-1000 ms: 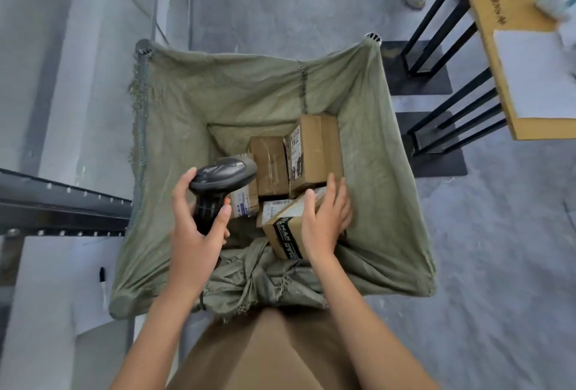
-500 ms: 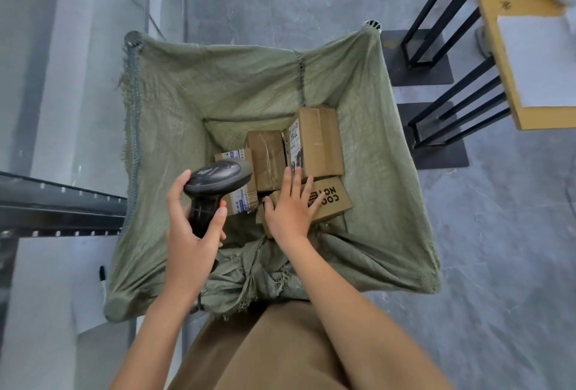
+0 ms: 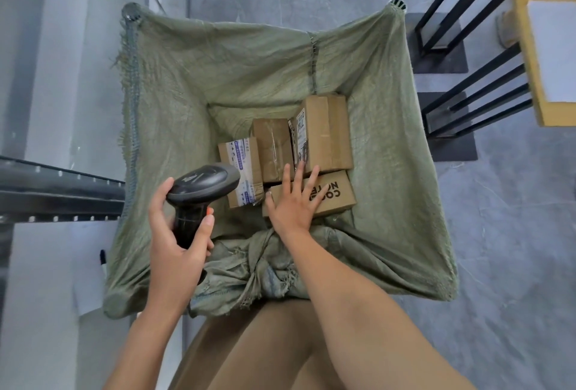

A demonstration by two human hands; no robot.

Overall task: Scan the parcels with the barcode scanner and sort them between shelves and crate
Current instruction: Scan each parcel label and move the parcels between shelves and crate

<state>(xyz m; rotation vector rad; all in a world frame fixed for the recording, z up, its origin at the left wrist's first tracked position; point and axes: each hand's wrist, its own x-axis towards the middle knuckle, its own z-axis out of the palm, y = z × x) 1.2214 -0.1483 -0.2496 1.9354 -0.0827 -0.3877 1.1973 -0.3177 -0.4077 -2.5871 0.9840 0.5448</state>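
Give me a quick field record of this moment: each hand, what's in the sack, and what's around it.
left hand: grips the barcode scanner by its handle
right hand: fingers spread flat on the printed box
green sack: open, holds four cardboard parcels
labelled box: beside the scanner head
left of sack: metal shelf rail

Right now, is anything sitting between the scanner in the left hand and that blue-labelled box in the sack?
Nothing visible does. The left hand grips the scanner, whose head hangs just over the blue-labelled box. The right hand lies flat on the neighbouring printed box, clear of that gap.
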